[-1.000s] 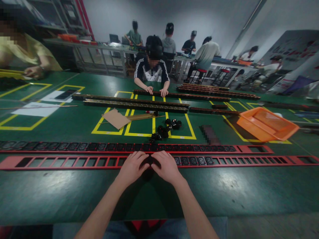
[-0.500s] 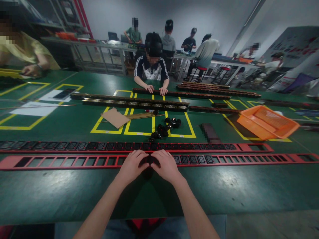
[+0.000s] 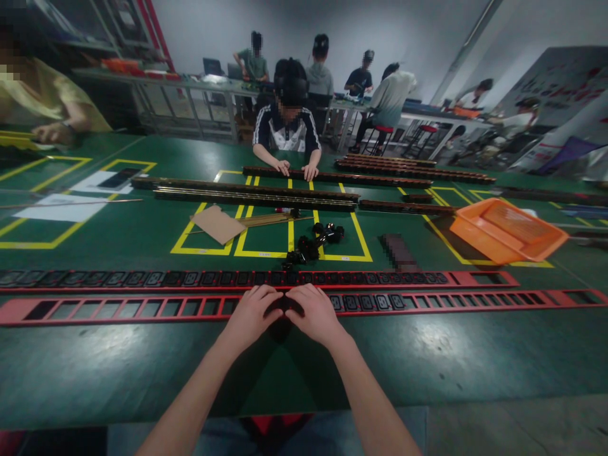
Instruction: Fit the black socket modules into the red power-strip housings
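Note:
Before me on the bench lies a long red strip frame [image 3: 199, 318] with a row of rectangular openings. Several black power sockets [image 3: 365, 302] sit in it just right of my hands. My left hand [image 3: 253, 316] and my right hand [image 3: 313, 313] meet over the middle of this frame, fingers curled over its far side and thumbs on the near side. Between them they pinch a dark piece that looks like a black socket, mostly covered by my fingers. Right behind runs a second red strip [image 3: 460, 279], largely filled with black sockets.
Loose black parts [image 3: 308, 247] lie beyond the strips, near a cardboard piece [image 3: 217, 225]. An orange bin [image 3: 508, 231] is tilted at the right. Long dark rails [image 3: 256, 197] cross the bench. Opposite, a co-worker [image 3: 287, 126] has both hands on another rail.
My hands stay at the same spot on the near strip, with hardly any finger motion. The view has shifted very slightly.

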{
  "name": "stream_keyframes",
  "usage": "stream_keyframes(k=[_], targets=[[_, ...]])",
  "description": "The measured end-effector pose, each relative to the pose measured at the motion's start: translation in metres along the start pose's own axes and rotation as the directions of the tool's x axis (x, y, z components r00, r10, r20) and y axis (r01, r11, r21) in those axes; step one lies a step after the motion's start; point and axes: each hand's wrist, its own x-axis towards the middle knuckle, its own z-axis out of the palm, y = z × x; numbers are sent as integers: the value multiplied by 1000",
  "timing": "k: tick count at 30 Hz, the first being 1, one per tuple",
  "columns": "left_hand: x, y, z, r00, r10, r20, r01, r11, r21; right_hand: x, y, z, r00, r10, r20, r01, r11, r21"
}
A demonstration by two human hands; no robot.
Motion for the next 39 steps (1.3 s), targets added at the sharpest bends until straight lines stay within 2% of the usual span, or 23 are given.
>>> stream_keyframes(k=[8, 14, 18, 21, 23, 28, 31, 35, 39], targets=[[4, 2, -2, 999, -28, 27, 29, 999, -31, 2, 0, 0, 1000, 7, 4, -7, 1000, 4], [0, 4, 1, 1000, -13, -11, 14, 999, 38, 3, 1, -3, 1000, -8, 28, 8, 1000, 3], [-3, 11, 1, 999, -14, -41, 19, 992, 121, 6, 6, -7, 998, -52, 45, 48, 996, 81], [-4, 16, 0, 998, -30, -55, 39, 985, 167, 14, 23, -16, 998, -40, -51, 46, 991, 122], [-5, 18, 0, 998, -26, -65, 37, 984, 172, 25, 42, -26, 994, -11, -107, 21, 996, 87], [-5, 18, 1, 996, -21, -91, 35, 986, 161, 72, 101, -58, 983, 112, -143, -133, 980, -146], [-5, 18, 1, 996, -28, -84, 40, 987, 153, 100, 127, -71, 985, 161, -65, -174, 916, -361], [-6, 18, -1, 996, -31, -86, 44, 988, 150, 123, 145, -74, 986, 163, 14, -143, 901, -410], [-6, 19, -1, 995, -25, -97, 40, 988, 152, 128, 150, -71, 989, 142, 47, -109, 900, -423]])
